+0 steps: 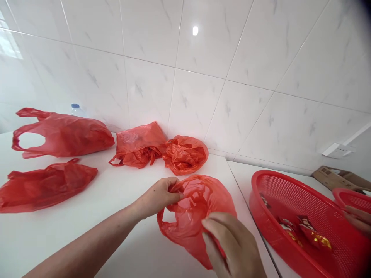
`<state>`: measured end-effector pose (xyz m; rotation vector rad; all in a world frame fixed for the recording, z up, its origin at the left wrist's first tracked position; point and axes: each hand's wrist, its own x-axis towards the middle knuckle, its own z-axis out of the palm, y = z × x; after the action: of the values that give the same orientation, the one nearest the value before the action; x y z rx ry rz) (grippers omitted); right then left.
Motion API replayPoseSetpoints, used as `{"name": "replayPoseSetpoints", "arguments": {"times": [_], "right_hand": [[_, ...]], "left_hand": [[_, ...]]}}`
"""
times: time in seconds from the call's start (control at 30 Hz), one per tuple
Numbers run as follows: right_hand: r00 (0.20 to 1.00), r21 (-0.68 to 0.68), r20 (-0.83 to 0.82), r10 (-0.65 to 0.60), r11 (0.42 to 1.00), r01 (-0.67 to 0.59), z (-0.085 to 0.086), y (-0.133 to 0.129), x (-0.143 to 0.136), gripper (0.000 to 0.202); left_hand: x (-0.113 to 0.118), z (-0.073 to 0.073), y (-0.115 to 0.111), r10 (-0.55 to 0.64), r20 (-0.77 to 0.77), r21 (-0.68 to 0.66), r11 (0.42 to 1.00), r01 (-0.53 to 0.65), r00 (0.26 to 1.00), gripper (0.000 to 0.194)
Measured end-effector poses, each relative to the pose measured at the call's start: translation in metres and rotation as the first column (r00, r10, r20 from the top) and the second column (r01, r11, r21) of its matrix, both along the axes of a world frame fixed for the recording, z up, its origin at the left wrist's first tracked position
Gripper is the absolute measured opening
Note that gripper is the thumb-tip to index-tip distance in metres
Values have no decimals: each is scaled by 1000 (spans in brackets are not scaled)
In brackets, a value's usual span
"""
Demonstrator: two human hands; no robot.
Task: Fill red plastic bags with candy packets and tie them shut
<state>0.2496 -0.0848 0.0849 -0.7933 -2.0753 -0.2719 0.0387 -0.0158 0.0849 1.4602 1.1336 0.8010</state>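
In the head view a thin red plastic bag point(188, 227) is held up over the white table, its mouth spread toward me. My left hand point(164, 197) pinches the bag's rim on the left, near a handle loop. My right hand point(234, 241) is closed on the near right side of the bag, slightly blurred, with its fingertips partly hidden. What lies deep in the bag I cannot make out. Just right of my right hand stands a large red plastic basket point(261, 220) with a few shiny wrapped packets point(311, 233) at its bottom.
More red bags lie on the white table point(124, 200): a full one point(75, 135), a flatter one point(49, 185) and two crumpled ones along the tiled wall. Another person's hand point(359, 218) is at the basket's right edge. A cardboard box point(330, 177) and a power strip point(337, 150) are behind.
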Motion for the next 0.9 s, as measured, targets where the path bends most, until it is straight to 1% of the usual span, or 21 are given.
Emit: {"name": "replayPoseSetpoints", "arguments": {"times": [0.07, 0.1, 0.17, 0.2, 0.23, 0.27, 0.3, 0.33, 0.37, 0.4, 0.43, 0.47, 0.5, 0.57, 0.67, 0.73, 0.77, 0.8, 0.83, 0.87, 0.9], "right_hand": [[1000, -165, 22, -20, 986, 23, -7, 14, 6, 20], [998, -249, -21, -66, 967, 59, -9, 21, 12, 20], [963, -377, -180, -199, 919, 119, -6, 29, 25, 15], [926, -430, -266, -266, 893, 133, -2, 31, 30, 12], [881, -479, -340, -330, 867, 139, 2, 32, 33, 11], [836, -528, -397, -378, 839, 129, 6, 31, 35, 12], [796, -572, -445, -410, 814, 99, 9, 31, 35, 14], [767, -610, -486, -420, 791, 46, 10, 30, 33, 16], [746, -637, -522, -414, 771, -18, 11, 30, 32, 17], [729, -648, -555, -401, 757, -78, 10, 29, 31, 17], [714, -652, -581, -391, 749, -120, 8, 29, 32, 17], [696, -650, -599, -395, 748, -134, 6, 30, 35, 18], [673, -643, -609, -420, 758, -109, 4, 31, 41, 19], [617, -627, -588, -523, 777, 62, 5, 31, 58, 22], [591, -529, -431, -682, 721, 447, 19, 23, 79, 27], [619, -317, -335, -710, 704, 636, 29, 9, 74, 29], [661, -175, -322, -678, 729, 662, 31, 1, 66, 30], [726, -37, -316, -611, 772, 634, 32, -7, 55, 29], [829, 61, -263, -493, 850, 524, 30, -12, 42, 26], [920, 117, -160, -358, 919, 377, 25, -14, 29, 25], [970, 118, -30, -242, 963, 244, 19, -13, 18, 27]], "left_hand": [[-6, 0, 1, -47, -33, -36, 998, 46, 998, 15], [-9, 1, 0, -25, -89, -17, 1000, 24, 996, 15], [-14, 5, -5, 172, -227, 191, 973, -130, 959, 17], [-14, 9, -10, 310, -253, 370, 906, -204, 916, 20], [-11, 14, -17, 411, -226, 555, 800, -230, 883, 21], [-6, 19, -23, 439, -179, 711, 676, -192, 880, 21], [2, 23, -30, 377, -164, 817, 570, -88, 912, 19], [11, 27, -35, 242, -206, 873, 483, 66, 948, 21], [22, 29, -37, 101, -322, 874, 414, 254, 941, 26], [32, 29, -37, 22, -475, 813, 392, 430, 880, 30], [41, 27, -34, 5, -614, 721, 411, 558, 790, 29], [48, 22, -29, 15, -737, 603, 464, 649, 675, 25], [52, 17, -23, 41, -834, 479, 549, 685, 551, 19], [52, 5, -11, 55, -904, 353, 656, 667, 425, 8], [43, -7, -3, 43, -934, 270, 735, 622, 354, 8], [39, -8, -5, 47, -943, 253, 747, 615, 331, 13], [39, -6, -7, 52, -946, 250, 747, 616, 321, 15], [40, -4, -9, 57, -948, 250, 740, 625, 313, 16], [42, -2, -11, 61, -950, 254, 723, 642, 307, 16], [44, -1, -12, 64, -950, 261, 702, 663, 306, 15], [46, 0, -13, 69, -948, 272, 679, 682, 310, 15]]}}
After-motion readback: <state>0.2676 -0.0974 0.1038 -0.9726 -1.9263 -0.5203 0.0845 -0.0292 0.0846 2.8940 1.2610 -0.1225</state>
